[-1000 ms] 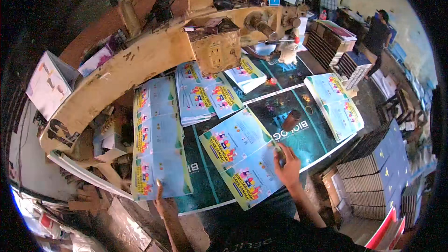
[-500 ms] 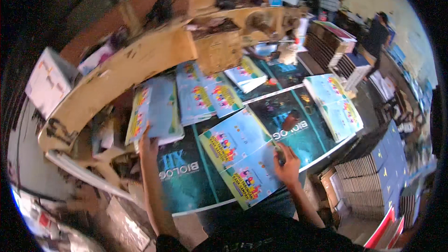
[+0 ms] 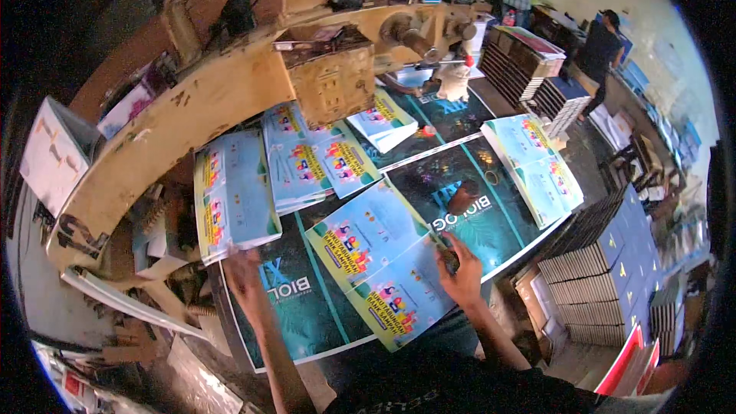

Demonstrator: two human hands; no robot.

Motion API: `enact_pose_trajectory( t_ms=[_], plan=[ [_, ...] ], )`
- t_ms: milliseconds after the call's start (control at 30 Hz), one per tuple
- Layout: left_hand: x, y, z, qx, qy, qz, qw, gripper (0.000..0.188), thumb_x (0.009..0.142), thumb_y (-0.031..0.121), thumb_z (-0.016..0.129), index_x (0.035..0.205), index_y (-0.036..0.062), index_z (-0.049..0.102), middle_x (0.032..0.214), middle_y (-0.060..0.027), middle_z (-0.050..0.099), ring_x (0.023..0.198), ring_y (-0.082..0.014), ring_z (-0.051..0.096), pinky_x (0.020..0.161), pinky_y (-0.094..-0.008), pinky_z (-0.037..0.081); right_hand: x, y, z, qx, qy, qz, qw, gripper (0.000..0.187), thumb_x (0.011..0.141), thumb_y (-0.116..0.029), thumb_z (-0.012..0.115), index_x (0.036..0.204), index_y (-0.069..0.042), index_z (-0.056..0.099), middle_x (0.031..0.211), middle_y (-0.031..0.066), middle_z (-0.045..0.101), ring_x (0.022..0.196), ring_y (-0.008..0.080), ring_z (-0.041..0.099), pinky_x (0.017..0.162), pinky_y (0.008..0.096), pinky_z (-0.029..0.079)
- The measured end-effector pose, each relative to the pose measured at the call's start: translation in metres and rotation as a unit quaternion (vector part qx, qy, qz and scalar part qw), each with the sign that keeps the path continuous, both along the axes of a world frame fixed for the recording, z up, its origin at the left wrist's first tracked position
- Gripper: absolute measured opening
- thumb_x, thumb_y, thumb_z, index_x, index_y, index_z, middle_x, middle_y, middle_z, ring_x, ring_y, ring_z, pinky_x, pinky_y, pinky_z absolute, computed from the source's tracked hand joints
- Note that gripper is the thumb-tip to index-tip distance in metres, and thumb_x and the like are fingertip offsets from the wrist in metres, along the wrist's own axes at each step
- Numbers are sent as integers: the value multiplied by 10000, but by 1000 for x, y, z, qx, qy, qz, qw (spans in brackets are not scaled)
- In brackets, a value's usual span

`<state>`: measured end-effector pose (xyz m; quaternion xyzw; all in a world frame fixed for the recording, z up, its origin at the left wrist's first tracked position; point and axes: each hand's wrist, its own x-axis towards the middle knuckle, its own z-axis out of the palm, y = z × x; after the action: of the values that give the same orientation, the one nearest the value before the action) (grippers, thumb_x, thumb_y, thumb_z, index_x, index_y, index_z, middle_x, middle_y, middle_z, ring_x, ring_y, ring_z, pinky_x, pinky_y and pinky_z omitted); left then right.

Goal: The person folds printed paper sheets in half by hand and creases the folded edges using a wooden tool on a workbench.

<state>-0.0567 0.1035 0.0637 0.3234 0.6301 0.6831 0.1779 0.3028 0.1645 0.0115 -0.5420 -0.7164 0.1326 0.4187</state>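
Observation:
Printed cover sheets (image 3: 368,230), light blue with yellow lettering and small cartoon figures, lie spread in front of me on a dark teal printed board (image 3: 307,330). My right hand (image 3: 462,272) rests at the right edge of this sheet, its fingers curled round a small dark rounded object (image 3: 446,260) whose kind I cannot make out. Blurred by motion, my left hand (image 3: 245,272) is by the near edge of a stack of like sheets (image 3: 238,192) on the left; its fingers are unclear. More sheets (image 3: 307,161) overlap beyond, with another stack (image 3: 537,172) at the right.
A curved tan machine frame (image 3: 165,126) with a wooden box (image 3: 330,77) arches over the far side. Tall stacks of bound books (image 3: 590,284) stand at my right, more book stacks (image 3: 521,61) at the back. Two people (image 3: 602,50) stand far right.
My left hand has drawn back toward me from the left stack's near edge. My right hand stays by the middle sheet with the dark object. The whole view has shifted slightly.

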Motion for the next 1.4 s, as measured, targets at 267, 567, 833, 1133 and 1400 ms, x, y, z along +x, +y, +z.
enact_pose_trajectory(
  t_ms=[267,567,833,1133,1400],
  plan=[
    [69,-12,-47,-77,-70,-213,972,878,818,48,745,1522,104,224,1423,-197,433,1305,-302,448,1071,-458,385,17,-18,44,-225,112,138,958,258,886,-114,718,1088,18,627,885,48,679,731,38,565,605,228,455],
    [98,0,-41,-16,-23,-121,992,919,827,114,753,1534,109,166,1423,-227,428,1269,-330,489,1040,-461,432,18,-22,43,-269,344,127,891,310,904,-148,707,1174,-54,588,931,17,689,724,50,566,614,224,455],
    [87,-8,-48,-28,-306,-429,849,833,898,496,642,1453,-21,298,1223,-138,628,936,-176,641,711,-269,521,-8,-33,36,-424,300,147,842,436,927,-172,682,1310,-35,527,992,-6,651,898,58,568,786,219,451],
    [121,-19,24,-21,-229,-308,923,338,815,34,759,1125,-4,631,1031,-97,708,956,-159,666,867,-335,537,-35,-42,87,-354,394,187,828,517,924,-128,652,1377,36,465,1227,151,646,1180,196,578,1011,347,434],
    [125,-26,23,15,-225,-327,918,302,831,-30,727,1115,-33,624,1071,-129,702,962,-165,670,867,-332,544,-58,-66,122,-175,174,176,953,232,905,-104,669,1115,-8,691,867,142,726,722,137,698,636,272,552]
  ],
)
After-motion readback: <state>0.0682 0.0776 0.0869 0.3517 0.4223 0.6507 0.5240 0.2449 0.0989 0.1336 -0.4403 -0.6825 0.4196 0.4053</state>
